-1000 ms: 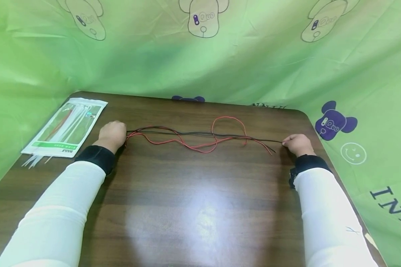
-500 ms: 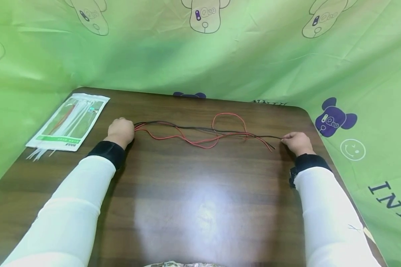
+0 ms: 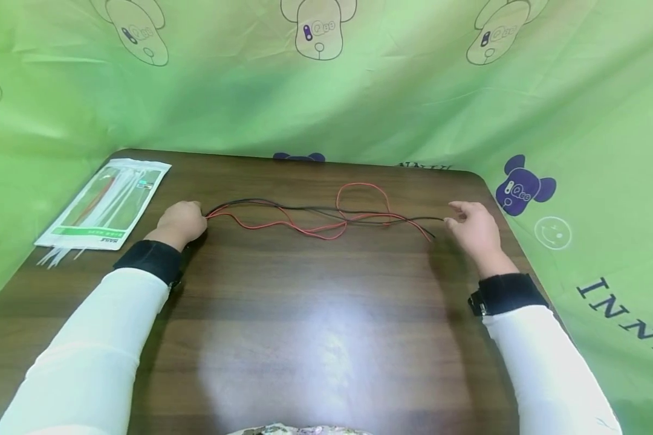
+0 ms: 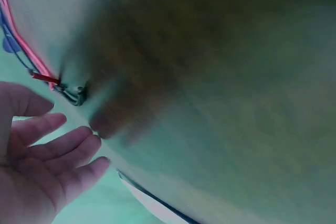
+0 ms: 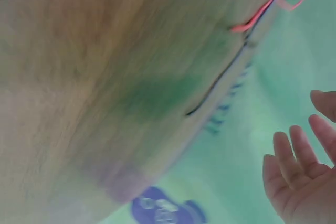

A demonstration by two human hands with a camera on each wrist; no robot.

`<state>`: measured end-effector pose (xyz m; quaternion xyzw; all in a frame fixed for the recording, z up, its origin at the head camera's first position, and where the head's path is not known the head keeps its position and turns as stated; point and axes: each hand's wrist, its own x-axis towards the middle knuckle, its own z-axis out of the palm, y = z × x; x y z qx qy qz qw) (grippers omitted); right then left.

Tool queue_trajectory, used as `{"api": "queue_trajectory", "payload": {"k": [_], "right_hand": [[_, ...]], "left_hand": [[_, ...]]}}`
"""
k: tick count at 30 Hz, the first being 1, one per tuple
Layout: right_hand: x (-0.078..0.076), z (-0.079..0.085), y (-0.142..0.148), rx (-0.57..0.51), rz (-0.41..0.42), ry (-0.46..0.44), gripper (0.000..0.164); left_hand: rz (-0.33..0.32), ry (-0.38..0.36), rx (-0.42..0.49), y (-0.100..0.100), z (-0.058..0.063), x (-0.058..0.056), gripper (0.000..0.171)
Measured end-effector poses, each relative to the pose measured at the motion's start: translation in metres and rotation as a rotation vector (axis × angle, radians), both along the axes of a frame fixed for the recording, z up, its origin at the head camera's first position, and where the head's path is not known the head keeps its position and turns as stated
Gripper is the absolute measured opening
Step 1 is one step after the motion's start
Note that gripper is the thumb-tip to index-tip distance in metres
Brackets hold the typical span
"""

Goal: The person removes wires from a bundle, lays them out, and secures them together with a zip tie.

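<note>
A loose run of thin red wires (image 3: 266, 226) and black wires (image 3: 250, 200) stretches across the brown table, one red strand looping toward the back. My left hand (image 3: 182, 222) is at their left end; in the left wrist view the left hand (image 4: 52, 161) has loosely bent fingers, apart from the wires. There a short red piece (image 4: 44, 78) crosses the wires near their bent dark ends (image 4: 73, 97). My right hand (image 3: 474, 229) is raised just past the right end, fingers spread and holding nothing. One black wire (image 5: 218, 80) reaches farther right than the others.
A clear-front bag (image 3: 100, 208) with white and red strips, probably cable ties, lies at the table's left, several white tips (image 3: 57, 257) poking out. Green printed cloth (image 3: 223, 103) hangs behind and beside the brown table (image 3: 272, 338).
My right hand has let go of the black wire's end and lifted with its fingers spread. My left hand stays at the wires' left end. The head view has shifted slightly.
</note>
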<state>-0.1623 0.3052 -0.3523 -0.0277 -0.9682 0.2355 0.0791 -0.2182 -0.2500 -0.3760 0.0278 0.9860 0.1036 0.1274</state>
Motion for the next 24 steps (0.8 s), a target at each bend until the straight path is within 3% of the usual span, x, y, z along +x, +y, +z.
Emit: {"api": "queue_trajectory", "payload": {"k": [3,5,10,13,16,18,21,24], "right_hand": [[0.014,0.006,-0.019,0.016,0.041,0.038,0.044],[0.024,0.008,-0.03,0.026,0.062,0.072,0.042],[0.043,0.008,-0.06,0.065,0.155,0.18,0.033],[0.046,0.005,-0.08,0.104,0.252,0.244,0.028],[0.049,0.001,-0.099,0.124,0.358,0.31,0.027],[0.052,-0.002,-0.113,0.128,0.438,0.372,0.027],[0.054,-0.006,-0.133,0.136,0.585,0.48,0.027],[0.058,-0.01,-0.161,0.126,0.735,0.586,0.024]], "left_hand": [[-0.033,0.009,0.031,-0.004,0.001,0.013,0.047],[-0.071,0.06,0.037,-0.002,0.002,0.023,0.051],[-0.187,0.237,0.023,0.017,0.008,0.056,0.039],[-0.255,0.288,0.035,0.03,0.011,0.076,0.033],[-0.292,0.325,0.06,0.04,0.012,0.089,0.027],[-0.279,0.359,0.073,0.041,0.012,0.093,0.022],[-0.204,0.403,0.089,0.034,0.012,0.094,0.013],[-0.129,0.418,0.094,0.013,0.012,0.098,0.011]]}}
